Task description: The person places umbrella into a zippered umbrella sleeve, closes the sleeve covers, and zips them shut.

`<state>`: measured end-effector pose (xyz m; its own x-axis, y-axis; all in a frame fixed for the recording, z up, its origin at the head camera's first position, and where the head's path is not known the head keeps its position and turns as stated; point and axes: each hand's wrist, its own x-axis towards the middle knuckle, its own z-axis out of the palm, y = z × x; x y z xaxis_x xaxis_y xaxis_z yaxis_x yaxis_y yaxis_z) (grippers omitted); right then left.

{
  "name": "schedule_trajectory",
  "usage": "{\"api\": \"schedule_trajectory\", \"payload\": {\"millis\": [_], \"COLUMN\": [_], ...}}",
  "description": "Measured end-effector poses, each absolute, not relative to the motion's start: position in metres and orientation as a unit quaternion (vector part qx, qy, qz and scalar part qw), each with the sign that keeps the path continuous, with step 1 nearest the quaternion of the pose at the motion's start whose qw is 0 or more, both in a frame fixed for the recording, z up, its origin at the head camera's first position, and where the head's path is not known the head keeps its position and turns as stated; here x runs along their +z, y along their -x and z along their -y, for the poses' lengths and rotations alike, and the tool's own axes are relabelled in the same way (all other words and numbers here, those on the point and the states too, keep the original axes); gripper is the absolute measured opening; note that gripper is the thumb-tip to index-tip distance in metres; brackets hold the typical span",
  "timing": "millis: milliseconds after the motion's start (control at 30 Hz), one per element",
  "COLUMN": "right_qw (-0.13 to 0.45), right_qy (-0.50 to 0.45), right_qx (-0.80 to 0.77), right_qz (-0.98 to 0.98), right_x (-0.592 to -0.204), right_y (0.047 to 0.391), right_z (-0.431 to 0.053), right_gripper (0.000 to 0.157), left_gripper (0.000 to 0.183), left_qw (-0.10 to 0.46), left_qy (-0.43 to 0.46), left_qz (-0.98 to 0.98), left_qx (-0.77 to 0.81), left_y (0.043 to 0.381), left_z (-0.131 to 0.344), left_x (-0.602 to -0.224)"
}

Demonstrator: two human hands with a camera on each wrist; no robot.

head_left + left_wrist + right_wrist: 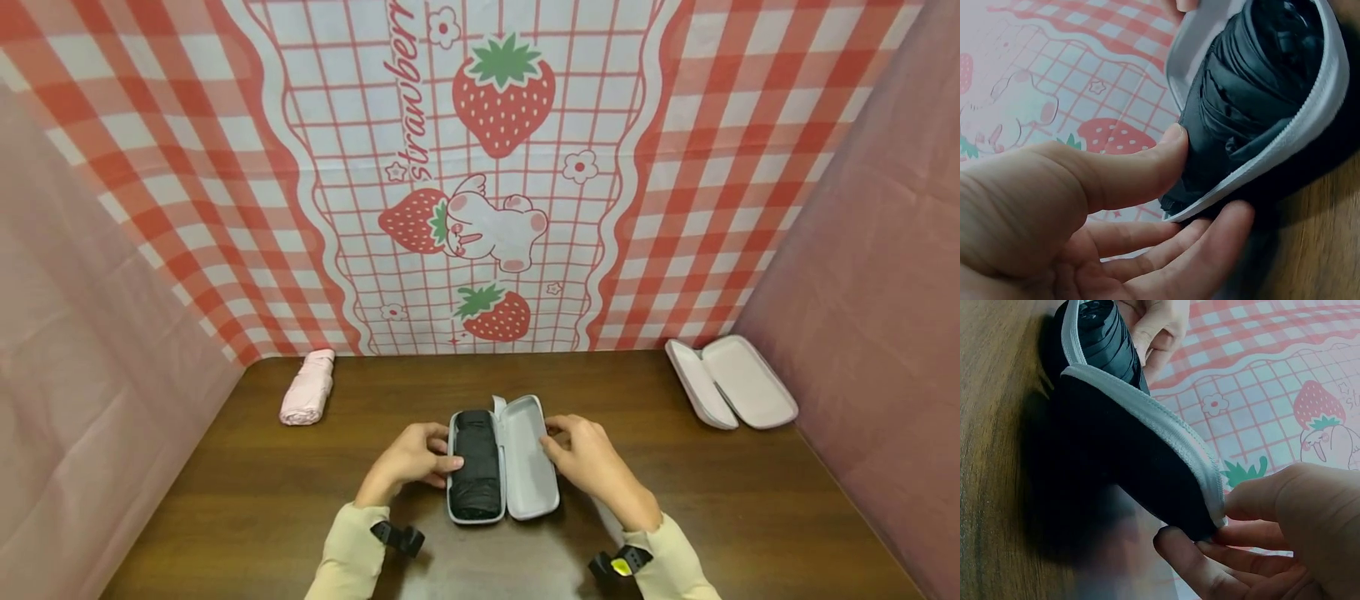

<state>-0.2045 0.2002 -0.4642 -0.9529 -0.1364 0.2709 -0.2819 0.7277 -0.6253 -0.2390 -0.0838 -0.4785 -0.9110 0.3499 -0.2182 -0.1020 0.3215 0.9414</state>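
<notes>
A zippered case lies spread open like a book on the table, pale inside with a light zip edge. Its outer shell looks dark in the right wrist view. A black rolled-up cloth bundle fills the left half, its folds showing in the left wrist view. My left hand grips that half's outer wall, thumb over the rim against the bundle and fingers outside. With the thumb and fingers of my right hand I pinch the outer edge of the lid half. A small light tab sticks up at the hinge's far end.
A pink rolled cloth bundle lies at the back left of the brown wooden table. Another pale case stands open at the back right. A strawberry-print cloth hangs behind, with pink cloth at both sides.
</notes>
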Motion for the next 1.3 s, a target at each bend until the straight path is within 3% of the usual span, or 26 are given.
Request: {"api": "schedule_trajectory", "payload": {"millis": [333,600,733,867,1300], "right_qw": [0.111,0.156,0.181,0.165,0.13], "right_qy": [-0.113,-0.144,-0.176,-0.197,-0.243], "right_qx": [0.365,0.361,0.354,0.364,0.392], "right_qz": [0.917,0.908,0.9,0.895,0.878], "right_x": [-0.464,-0.462,-0.462,-0.461,-0.47], "right_y": [0.203,0.201,0.2,0.2,0.198], "right_z": [-0.196,-0.19,-0.189,-0.188,-0.177], "right_gripper": [0.028,0.018,0.025,0.032,0.033], "left_gripper": [0.049,0.054,0.059,0.059,0.059], "left_qw": [0.069,0.109,0.103,0.093,0.089], "left_qy": [-0.153,-0.155,-0.169,-0.177,-0.162], "left_qz": [-0.909,-0.879,-0.886,-0.899,-0.901], "left_qx": [0.382,0.438,0.418,0.391,0.391], "left_y": [0.238,0.238,0.24,0.242,0.239], "left_z": [0.079,0.088,0.088,0.086,0.085], "left_x": [-0.47,-0.47,-0.47,-0.469,-0.47]}}
